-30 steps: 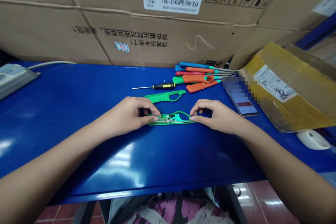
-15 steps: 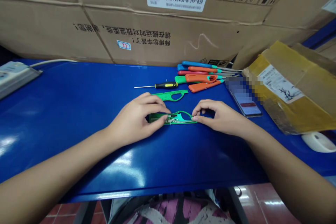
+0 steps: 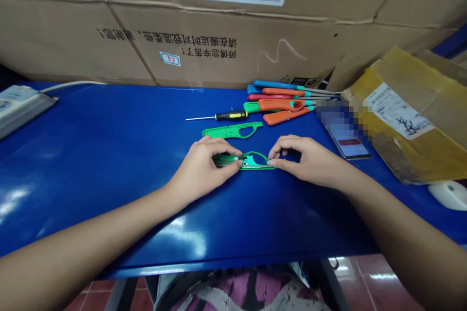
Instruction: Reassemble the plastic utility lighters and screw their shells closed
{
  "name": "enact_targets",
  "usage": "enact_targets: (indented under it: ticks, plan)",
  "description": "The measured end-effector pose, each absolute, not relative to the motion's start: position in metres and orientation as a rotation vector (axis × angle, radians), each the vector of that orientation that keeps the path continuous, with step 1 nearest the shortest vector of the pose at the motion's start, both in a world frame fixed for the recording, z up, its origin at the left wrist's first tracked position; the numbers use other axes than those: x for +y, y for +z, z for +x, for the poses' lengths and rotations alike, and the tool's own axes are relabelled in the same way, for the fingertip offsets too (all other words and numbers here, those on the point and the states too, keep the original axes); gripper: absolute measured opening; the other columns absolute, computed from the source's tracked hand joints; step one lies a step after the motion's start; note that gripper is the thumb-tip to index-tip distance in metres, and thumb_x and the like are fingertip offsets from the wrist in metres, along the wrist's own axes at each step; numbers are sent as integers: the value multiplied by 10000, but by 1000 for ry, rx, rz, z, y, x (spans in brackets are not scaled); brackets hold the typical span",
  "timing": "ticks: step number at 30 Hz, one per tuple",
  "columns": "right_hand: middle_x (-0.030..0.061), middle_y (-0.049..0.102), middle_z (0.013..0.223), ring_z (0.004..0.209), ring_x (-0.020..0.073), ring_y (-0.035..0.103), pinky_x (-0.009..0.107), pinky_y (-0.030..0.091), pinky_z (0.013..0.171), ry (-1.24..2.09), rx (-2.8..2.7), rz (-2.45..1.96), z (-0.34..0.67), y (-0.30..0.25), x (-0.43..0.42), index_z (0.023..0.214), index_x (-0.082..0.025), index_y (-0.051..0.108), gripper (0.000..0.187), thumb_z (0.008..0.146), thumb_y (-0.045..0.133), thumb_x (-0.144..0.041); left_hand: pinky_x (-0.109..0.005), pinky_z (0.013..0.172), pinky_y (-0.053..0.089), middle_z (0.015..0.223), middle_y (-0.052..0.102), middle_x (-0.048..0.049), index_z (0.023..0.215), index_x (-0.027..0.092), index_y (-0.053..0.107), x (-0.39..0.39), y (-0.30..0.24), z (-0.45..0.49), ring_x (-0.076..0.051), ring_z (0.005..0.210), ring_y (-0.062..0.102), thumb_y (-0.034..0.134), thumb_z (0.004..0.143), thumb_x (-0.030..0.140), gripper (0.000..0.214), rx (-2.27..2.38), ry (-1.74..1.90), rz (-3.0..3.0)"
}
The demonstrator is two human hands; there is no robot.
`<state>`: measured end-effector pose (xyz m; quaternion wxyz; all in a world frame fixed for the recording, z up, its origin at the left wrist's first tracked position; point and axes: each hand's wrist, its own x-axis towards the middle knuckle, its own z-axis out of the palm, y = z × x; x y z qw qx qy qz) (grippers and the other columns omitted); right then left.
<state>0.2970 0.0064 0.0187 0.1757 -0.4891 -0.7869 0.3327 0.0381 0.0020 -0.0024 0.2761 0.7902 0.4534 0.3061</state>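
Note:
An opened green lighter (image 3: pixel 255 167) lies on the blue table with its inner parts showing, among them a teal trigger (image 3: pixel 250 161). My left hand (image 3: pixel 204 163) is closed round its left part, thumb and fingertips pressed near the middle. At the lighter's right end my right hand (image 3: pixel 302 158) pinches the tip between thumb and forefinger. Its other fingers are curled. Just beyond them rests the loose green half-shell (image 3: pixel 226 131), lying apart from both hands. A black and yellow screwdriver (image 3: pixel 231 115) lies behind that shell, its shaft to the left.
Several long-nosed lighters (image 3: pixel 280 105) are heaped at the back. A phone (image 3: pixel 348 138), a yellow-taped carton (image 3: pixel 412 121) and a white mouse (image 3: pixel 448 195) are on the right. A power strip (image 3: pixel 25 107) sits at the far left. A big cardboard box (image 3: pixel 164 34) stands behind the table.
My left hand has shifted slightly right along the lighter, its fingertips now closer to the trigger. The half-shell shows more fully. My right hand stays at the tip. The view has tilted slightly.

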Motion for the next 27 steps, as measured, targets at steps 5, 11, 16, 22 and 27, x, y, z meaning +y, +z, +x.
enact_targets:
  ticks: [5,11,16,22,27]
  plan:
    - [24,692,848,815,179,582,327,471,772,934,-2226,-1388,297,18,7,827,-219,718,140,858,685,-352,-425,924,470,953,783,2,941,260,792,3,-2,42,-229,933,670,715,832,277,135,1277,759,2065]
    - [31,694,858,818,181,600,322,485,772,931,-2246,-1370,298,17,7,841,-211,714,132,868,691,-338,-356,817,517,1037,781,-18,1016,266,790,8,7,31,-218,936,687,623,931,414,239,1264,726,1967]
    - [98,661,1261,1159,247,604,433,451,1025,480,-2257,-1195,289,18,-2,1282,-232,645,346,944,627,-305,-393,891,501,1078,750,-71,1062,213,770,23,16,9,-255,1003,654,595,948,401,281,1364,878,2297]
    - [51,383,1636,1455,321,390,647,183,1217,241,-2779,-971,278,17,-14,1533,-300,416,555,1011,520,-460,-480,986,474,1210,694,-131,1265,168,681,40,3,-2,-306,1093,602,570,959,418,410,1405,713,2527]
    - [46,272,1676,1524,295,303,678,96,1244,302,-2908,-978,277,13,-17,1602,-250,255,640,1041,421,-509,-431,957,501,1102,677,-117,1221,152,705,42,-2,-2,-276,1035,642,624,921,413,406,1390,722,2400]
